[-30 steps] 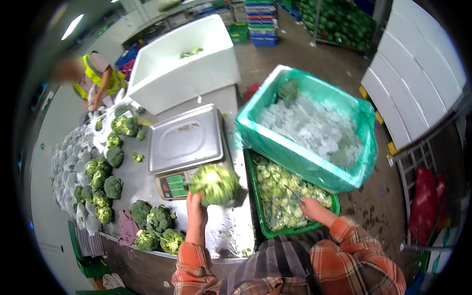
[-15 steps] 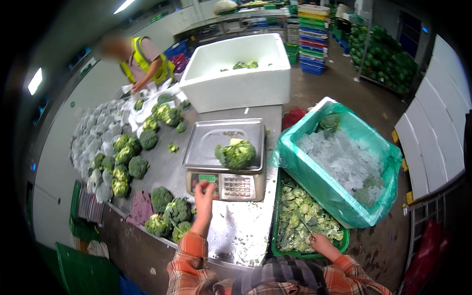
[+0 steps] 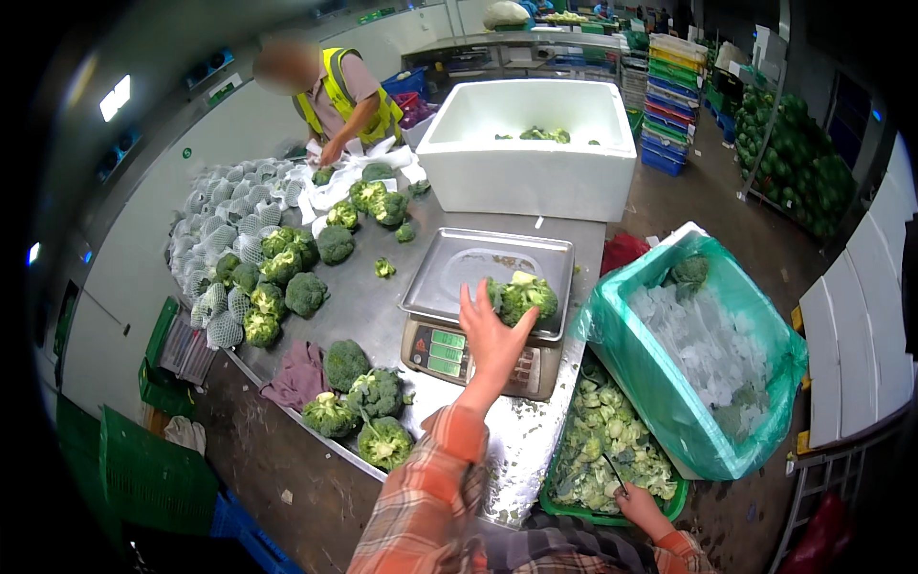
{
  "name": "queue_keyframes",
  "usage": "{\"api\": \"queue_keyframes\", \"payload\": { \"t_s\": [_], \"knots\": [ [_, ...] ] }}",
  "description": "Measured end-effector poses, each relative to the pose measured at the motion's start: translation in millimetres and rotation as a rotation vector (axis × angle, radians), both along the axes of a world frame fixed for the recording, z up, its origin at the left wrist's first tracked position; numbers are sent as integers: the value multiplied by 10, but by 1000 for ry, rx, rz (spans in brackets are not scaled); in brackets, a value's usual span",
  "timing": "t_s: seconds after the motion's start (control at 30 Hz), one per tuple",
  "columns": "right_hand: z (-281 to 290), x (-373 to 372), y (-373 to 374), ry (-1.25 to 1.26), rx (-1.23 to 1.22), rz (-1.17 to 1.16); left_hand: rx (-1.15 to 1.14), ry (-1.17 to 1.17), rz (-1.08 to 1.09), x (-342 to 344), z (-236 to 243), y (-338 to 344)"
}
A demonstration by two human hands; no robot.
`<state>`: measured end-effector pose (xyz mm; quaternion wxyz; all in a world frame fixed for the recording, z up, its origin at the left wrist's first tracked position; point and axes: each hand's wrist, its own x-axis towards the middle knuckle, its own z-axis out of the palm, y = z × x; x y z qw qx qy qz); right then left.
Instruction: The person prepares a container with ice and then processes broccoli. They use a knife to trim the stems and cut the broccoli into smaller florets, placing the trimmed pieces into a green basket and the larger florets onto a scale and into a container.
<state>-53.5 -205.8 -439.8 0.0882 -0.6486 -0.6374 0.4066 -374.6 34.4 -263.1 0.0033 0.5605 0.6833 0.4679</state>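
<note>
My left hand (image 3: 490,337) reaches over the front of the scale (image 3: 435,349), fingers spread with the thumb apart. It is at the near left side of a broccoli head (image 3: 529,298) lying on the metal weighing pan (image 3: 459,273); whether the fingertips touch it is hard to tell. Low on the right, my right hand (image 3: 643,507) is closed round a thin knife (image 3: 613,471), its blade pointing away over a green crate (image 3: 681,497) of broccoli trimmings (image 3: 612,445). Several broccoli heads (image 3: 373,392) sit on the steel table left of the scale, beside a purple cloth (image 3: 298,376).
Behind the scale stands a white foam box (image 3: 526,182) with some broccoli. A box lined with green plastic (image 3: 736,450) holds ice and broccoli at right. Net-wrapped heads (image 3: 225,215) pile up at left. A person in a yellow vest (image 3: 349,105) works at the table's far end.
My left hand has moved forward and right from the scale's display to the broccoli head, its fingers spreading. The right hand still holds the knife over the crate. The whole view has shifted.
</note>
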Motion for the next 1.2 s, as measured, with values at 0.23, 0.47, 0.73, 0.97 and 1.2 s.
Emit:
{"api": "queue_keyframes", "payload": {
  "t_s": [0.23, 0.47, 0.73, 0.97, 1.2],
  "knots": [
    [171, -109, -104, -11, -235, -129, -280, -223, -154, -205, -154, 421],
    [134, -345, -46, -14, -56, 123, -155, -1572, -453, -1541, -341, 495],
    [-448, -152, -59, 27, -108, 84, 668, -1117, -335, -2237, 1206, 905],
    [-598, -39, -79, 231, -102, 58, -632, 116, -1021, 622, 527, 1092],
    [-331, 408, -225, 579, -215, -271, -633, 97, -1024, 2854, -938, 2116]
  ]
}}
